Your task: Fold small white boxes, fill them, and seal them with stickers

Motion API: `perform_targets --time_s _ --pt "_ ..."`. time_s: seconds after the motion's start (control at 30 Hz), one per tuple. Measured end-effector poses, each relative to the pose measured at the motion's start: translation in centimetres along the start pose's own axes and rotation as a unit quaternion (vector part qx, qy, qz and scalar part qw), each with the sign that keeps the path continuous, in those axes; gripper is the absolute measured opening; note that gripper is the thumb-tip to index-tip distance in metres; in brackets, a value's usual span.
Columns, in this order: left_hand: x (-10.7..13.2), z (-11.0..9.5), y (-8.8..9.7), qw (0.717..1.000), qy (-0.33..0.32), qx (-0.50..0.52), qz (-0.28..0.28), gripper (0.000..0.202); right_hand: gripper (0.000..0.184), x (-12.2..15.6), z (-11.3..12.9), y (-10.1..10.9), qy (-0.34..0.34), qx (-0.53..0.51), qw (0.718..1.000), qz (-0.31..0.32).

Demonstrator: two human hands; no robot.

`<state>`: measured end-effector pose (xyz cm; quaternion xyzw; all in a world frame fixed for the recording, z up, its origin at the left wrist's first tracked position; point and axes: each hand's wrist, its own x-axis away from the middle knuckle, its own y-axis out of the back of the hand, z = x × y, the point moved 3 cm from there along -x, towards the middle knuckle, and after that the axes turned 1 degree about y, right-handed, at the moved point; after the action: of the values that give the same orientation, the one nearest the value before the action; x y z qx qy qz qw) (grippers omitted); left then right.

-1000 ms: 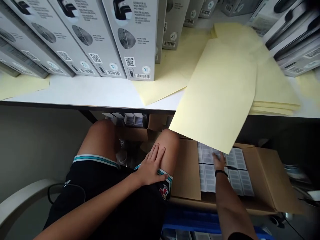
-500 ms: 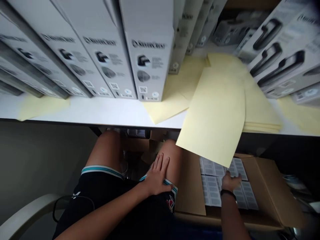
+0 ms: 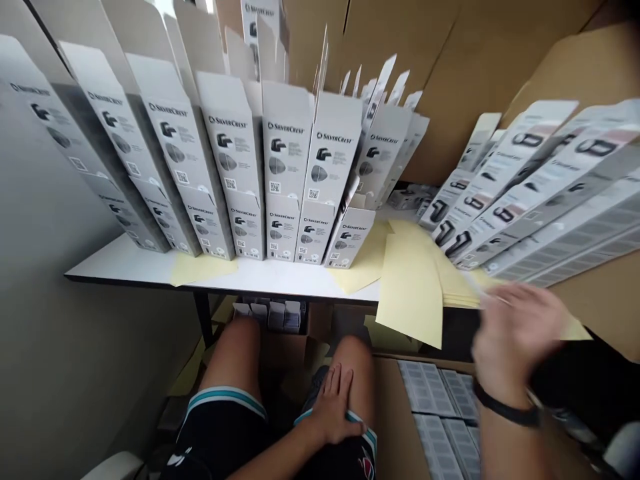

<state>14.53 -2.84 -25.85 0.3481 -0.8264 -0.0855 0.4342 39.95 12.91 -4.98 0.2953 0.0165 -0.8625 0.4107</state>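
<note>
My left hand [image 3: 333, 407] lies flat on my right thigh, fingers stretched out and holding nothing. My right hand [image 3: 517, 327], with a black band at the wrist, is raised at the table's front edge and smeared by motion. Its fingers are too blurred to show what they hold, if anything. Just left of it is a stack of yellow paper sheets [image 3: 457, 290], and one yellow sheet [image 3: 413, 293] hangs over the edge. Below, partly hidden by my right forearm, a cardboard box [image 3: 397, 413] contains rows of flat grey-white packs [image 3: 435, 393].
Tall open-topped SilverCrest boxes [image 3: 285, 147] stand in two tiers along the white table [image 3: 155, 270]. More printed boxes [image 3: 515, 180] lean at the right. Large brown cardboard [image 3: 395, 40] rises behind. Under the table, a carton [image 3: 283, 347] has small boxes inside.
My right hand has risen from over the packs in the cardboard box to the table edge by the yellow sheets. The view has tilted up. My left hand stays on my thigh.
</note>
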Motion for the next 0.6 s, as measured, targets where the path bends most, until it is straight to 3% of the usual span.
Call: perform_targets --time_s 0.03,0.1,0.17,0.2,0.27,0.33,0.43,0.53,0.6 --pt "0.0 0.0 -0.1 1.0 -0.003 -0.005 -0.004 0.12 0.062 0.0 3.3 -3.4 0.025 -0.019 0.994 0.105" --pt "0.1 -0.1 -0.3 1.0 -0.004 -0.015 -0.01 0.117 0.08 0.2 8.0 -9.7 0.069 -0.033 0.967 0.242" --pt "0.2 -0.2 -0.6 1.0 0.0 -0.017 -0.015 0.117 0.09 -0.2 9.6 -14.5 0.077 -0.011 0.958 0.276" --pt "0.3 -0.3 -0.8 1.0 0.004 -0.015 -0.019 0.117 0.085 -0.7 9.6 -16.3 0.073 0.0 0.958 0.278" --pt "0.7 -0.2 -1.1 0.999 0.011 -0.003 -0.033 0.115 0.056 -2.0 9.1 -18.7 0.07 0.006 0.959 0.275" --pt "1.3 -0.2 -1.2 0.998 0.014 0.02 -0.055 0.112 0.029 -3.3 8.6 -19.8 0.078 0.001 0.961 0.266" --pt "2.7 -0.8 -0.6 0.99 0.002 0.073 -0.117 0.098 0.016 -4.1 8.9 -18.9 0.1 -0.013 0.968 0.23" --pt "4.7 -2.8 1.5 0.962 -0.034 0.144 -0.23 0.075 0.019 -3.1 10.1 -15.6 0.126 -0.029 0.975 0.182" --pt "6.5 -4.7 3.7 0.924 -0.069 0.191 -0.323 0.066 0.02 -1.2 11.3 -12.4 0.147 -0.033 0.977 0.15"
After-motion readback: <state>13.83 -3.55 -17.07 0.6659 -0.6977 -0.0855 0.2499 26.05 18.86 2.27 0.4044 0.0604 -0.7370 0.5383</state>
